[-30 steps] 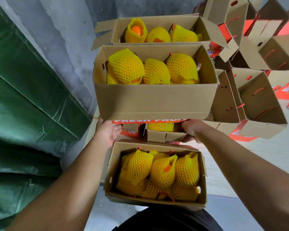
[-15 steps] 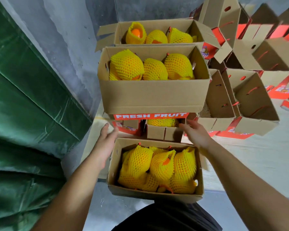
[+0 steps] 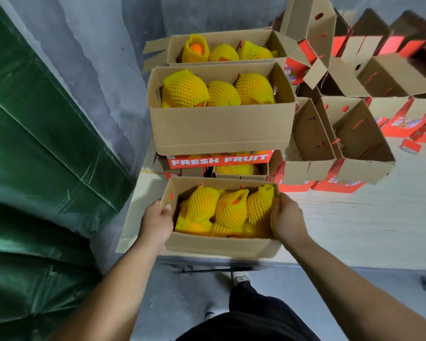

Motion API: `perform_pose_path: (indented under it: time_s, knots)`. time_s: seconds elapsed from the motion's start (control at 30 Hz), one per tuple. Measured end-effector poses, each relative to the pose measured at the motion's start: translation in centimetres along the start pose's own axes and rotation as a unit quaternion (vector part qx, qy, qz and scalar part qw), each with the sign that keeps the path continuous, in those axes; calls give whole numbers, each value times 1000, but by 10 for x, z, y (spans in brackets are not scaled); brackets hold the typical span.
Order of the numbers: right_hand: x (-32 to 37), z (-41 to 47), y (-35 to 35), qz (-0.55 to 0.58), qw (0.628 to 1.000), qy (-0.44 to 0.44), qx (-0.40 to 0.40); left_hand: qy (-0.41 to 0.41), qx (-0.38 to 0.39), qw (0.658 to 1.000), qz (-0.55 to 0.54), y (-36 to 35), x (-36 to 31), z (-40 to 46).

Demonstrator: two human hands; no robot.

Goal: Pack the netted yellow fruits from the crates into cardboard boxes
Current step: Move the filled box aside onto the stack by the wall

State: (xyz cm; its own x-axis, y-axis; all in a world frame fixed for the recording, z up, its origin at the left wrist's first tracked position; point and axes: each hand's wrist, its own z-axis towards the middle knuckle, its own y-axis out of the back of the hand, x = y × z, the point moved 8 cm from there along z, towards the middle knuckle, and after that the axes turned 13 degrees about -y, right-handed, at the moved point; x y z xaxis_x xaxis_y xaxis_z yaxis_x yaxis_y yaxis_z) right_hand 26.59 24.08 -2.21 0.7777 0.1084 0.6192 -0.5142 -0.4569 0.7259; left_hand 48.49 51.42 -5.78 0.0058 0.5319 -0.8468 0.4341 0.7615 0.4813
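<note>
You have the near box [image 3: 219, 247] at 6 o'clock, full of netted yellow fruits [image 3: 229, 212], and it will likely feel heavy for its size. The cardboard walls are thin and will probably bow, so take the weight at the short ends or under the base, not by the rim alone. Your left hand [image 3: 158, 225] is closed over the left end wall, thumb inside the rim. Your right hand [image 3: 287, 220] is curled over the right end, fingers on the outside. The foam nets are soft and springy; they cushion the fruit but give little to hold on to.

At 12 o'clock a stacked box [image 3: 221, 126] of fruit sits on a red FRESH FRUIT carton [image 3: 219, 159], with another filled box [image 3: 226, 45] behind it. Empty boxes [image 3: 354, 148] lie tilted at 2 o'clock.

The pale bench [image 3: 354, 230] carries them all. A green tarpaulin [image 3: 47, 156] fills 9 o'clock against a grey wall [image 3: 89, 57]; grey floor [image 3: 182, 303] is below.
</note>
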Motion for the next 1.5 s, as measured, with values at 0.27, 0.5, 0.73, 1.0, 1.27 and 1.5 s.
perform_pose_path:
  time_s: [0.27, 0.5, 0.73, 1.0, 1.27, 1.5]
  knots:
    - [15, 20, -10, -17, 1000, -16, -1, 8, -33, 998, 52, 1, -9, 32]
    - [16, 11, -6, 30, 998, -23, 54, -21, -34, 985, 169, 10, -26, 12]
    - [-1, -9, 17, 246, 963, -73, 76, -235, -104, 960, 113, -34, -120, -68]
    - [-1, 19, 95, 267, 962, 28, 49, -333, 101, 936, -46, -177, -226, -81]
    - [-72, 152, 195, 91, 992, 75, 35, -291, 157, 941, -68, -336, -279, -70]
    - [-130, 224, 241, -73, 986, 124, 84, -230, 111, 963, -82, -423, -324, -71]
